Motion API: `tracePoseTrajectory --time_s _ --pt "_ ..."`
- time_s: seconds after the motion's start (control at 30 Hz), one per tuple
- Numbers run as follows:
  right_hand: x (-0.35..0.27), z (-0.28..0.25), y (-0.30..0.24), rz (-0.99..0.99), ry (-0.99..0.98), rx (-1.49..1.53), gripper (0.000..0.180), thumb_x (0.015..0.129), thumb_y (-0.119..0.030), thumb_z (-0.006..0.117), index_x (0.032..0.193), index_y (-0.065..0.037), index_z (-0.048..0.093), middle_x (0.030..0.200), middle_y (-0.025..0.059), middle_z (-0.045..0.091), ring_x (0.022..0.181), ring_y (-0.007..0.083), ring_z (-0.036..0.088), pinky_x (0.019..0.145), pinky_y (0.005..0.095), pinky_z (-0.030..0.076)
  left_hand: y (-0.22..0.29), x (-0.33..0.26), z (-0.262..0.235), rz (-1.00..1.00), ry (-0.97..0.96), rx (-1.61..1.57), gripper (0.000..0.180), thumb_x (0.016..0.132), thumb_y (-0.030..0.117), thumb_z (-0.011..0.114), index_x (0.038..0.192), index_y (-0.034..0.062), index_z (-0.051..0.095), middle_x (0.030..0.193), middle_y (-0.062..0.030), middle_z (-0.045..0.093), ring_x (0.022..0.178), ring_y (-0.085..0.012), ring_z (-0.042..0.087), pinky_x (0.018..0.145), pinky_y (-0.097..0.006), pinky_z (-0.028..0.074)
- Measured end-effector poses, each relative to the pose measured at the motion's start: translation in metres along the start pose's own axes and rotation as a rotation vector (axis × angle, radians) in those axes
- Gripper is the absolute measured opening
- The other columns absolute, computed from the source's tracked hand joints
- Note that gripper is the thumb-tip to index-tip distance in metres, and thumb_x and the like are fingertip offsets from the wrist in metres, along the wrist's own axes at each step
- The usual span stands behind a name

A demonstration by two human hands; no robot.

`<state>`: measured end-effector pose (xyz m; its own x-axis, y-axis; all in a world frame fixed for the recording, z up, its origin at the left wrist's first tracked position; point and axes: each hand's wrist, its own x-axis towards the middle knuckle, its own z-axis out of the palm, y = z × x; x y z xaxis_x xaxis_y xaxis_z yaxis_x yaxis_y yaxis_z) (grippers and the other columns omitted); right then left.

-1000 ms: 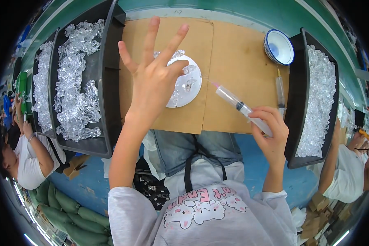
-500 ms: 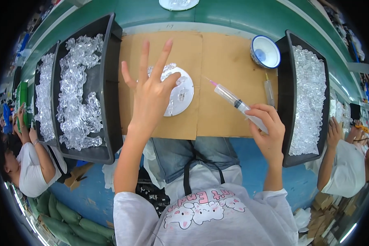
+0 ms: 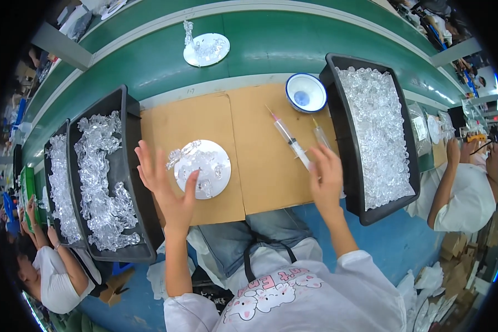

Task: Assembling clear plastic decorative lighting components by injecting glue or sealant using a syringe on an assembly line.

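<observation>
My left hand (image 3: 169, 185) is open, fingers spread, over the left edge of a round white plate (image 3: 218, 157). Clear, shiny plastic pieces (image 3: 189, 152) lie on that plate and over its upper left rim; the hand holds none of them. On the cardboard, a syringe (image 3: 288, 138) with a pink needle base points away to the upper left. My right hand (image 3: 327, 177), slightly blurred, is beside its plunger end with fingers apart. A second syringe (image 3: 321, 135) with a yellowish needle base lies just right of it, partly hidden by my right fingers.
Black bins (image 3: 146, 221) of clear pieces stand on the left, another black bin (image 3: 351, 166) on the right. A blue-rimmed white bowl (image 3: 306, 93) sits at the cardboard's far right. Farther back, a second white plate (image 3: 218, 50) carries a clear piece. Co-workers sit at both sides.
My right hand has let the syringe down onto the cardboard near the other one. My left hand has opened from a pinch and drawn back toward me. The whole view has shifted.
</observation>
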<state>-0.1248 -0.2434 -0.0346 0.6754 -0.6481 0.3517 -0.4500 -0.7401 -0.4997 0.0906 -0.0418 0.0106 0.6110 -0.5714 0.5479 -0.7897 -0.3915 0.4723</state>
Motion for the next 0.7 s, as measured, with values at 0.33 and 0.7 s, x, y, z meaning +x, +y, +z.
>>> tracePoseTrajectory --time_s 0.33,0.7 --pt "-0.002 -0.018 0.02 0.215 -0.152 -0.095 0.037 0.082 0.0 0.05 0.118 -0.008 0.049 0.119 0.0162 0.048 0.107 0.0359 0.048 0.086 0.0414 0.043 -0.046 0.023 -0.008 -0.406 0.129 -0.808 0.042 0.088 0.012 0.054 0.124 -0.0071 0.042 0.13 -0.0175 0.043 0.122 -0.0258 0.041 0.1 -0.034 0.031" --pt "-0.006 -0.034 0.007 0.169 -0.034 0.082 0.026 0.077 0.003 0.053 0.104 -0.001 0.053 0.11 0.0194 0.054 0.101 0.036 0.052 0.087 0.0394 0.041 -0.048 0.252 0.11 -0.259 -0.432 0.287 0.068 0.072 0.06 0.059 0.108 0.0017 0.056 0.102 -0.0204 0.061 0.091 -0.0344 0.061 0.077 -0.041 0.048"
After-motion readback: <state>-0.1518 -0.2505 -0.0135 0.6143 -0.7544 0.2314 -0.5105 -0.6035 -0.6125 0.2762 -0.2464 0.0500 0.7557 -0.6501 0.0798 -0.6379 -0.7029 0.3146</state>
